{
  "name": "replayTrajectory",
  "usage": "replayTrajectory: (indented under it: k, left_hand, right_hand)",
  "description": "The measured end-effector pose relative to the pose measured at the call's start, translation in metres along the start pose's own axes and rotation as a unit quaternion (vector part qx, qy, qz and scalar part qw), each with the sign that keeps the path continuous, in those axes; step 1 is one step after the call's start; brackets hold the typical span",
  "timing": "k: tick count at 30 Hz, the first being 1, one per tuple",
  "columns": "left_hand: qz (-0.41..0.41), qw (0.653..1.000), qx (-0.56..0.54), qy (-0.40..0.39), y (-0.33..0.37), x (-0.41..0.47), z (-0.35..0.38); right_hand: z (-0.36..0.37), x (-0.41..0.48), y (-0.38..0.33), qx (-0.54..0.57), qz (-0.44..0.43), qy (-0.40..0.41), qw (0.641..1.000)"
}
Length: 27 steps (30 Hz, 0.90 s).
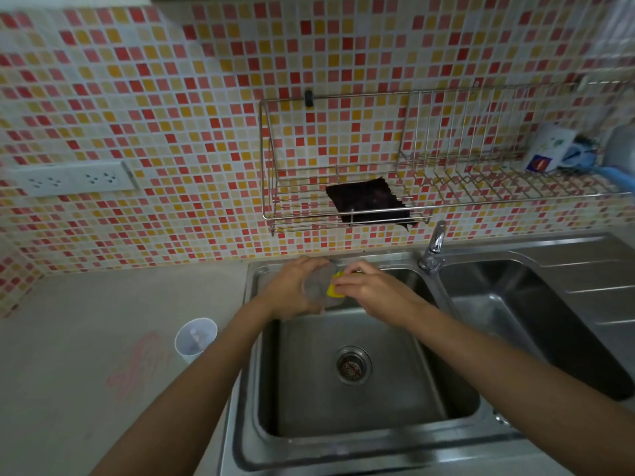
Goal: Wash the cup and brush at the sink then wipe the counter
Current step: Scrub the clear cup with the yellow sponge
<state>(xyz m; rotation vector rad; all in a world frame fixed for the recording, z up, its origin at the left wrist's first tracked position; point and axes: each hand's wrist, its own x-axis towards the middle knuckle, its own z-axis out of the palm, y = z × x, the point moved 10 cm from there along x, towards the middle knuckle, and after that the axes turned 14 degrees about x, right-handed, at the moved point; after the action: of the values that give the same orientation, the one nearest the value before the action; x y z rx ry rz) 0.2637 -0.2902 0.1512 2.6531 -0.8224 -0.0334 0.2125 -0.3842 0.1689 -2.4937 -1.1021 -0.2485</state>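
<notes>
Over the back of the left sink basin (pixel 360 420), my left hand (pixel 292 290) grips a clear plastic cup (pixel 318 288) lying on its side, its mouth toward the right. My right hand (pixel 372 292) pinches a yellow sponge (pixel 335 286) pressed at the cup's mouth. A second cup (pixel 196 336), white and translucent with something small inside, stands upright on the beige counter (pixel 103 321) left of the sink. No brush can be made out. Pink smears (pixel 141 362) mark the counter beside that cup.
The faucet (pixel 434 247) stands between the two basins, no water visibly running. A wire rack (pixel 429 159) on the tiled wall holds a dark cloth (pixel 369 204) and, at right, a carton and blue items (pixel 563 152). A wall socket strip (pixel 74 178) is at left.
</notes>
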Motion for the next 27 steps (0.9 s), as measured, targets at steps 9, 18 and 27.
replayTrajectory:
  k: [9,18,27]
  left_hand:
    - [-0.050,0.988,-0.107,0.096,-0.006,-0.014,-0.006]
    - [0.011,0.994,0.023,0.104,-0.005,-0.014,-0.004]
    - [0.041,0.996,0.026,0.068,-0.008,-0.010,-0.001]
  right_hand:
    - [-0.009,0.005,-0.005,0.026,0.053,0.079,0.995]
    - [0.016,0.017,-0.007,0.070,0.157,-0.032,0.985]
    - [0.016,0.001,-0.005,0.083,0.160,0.059,0.982]
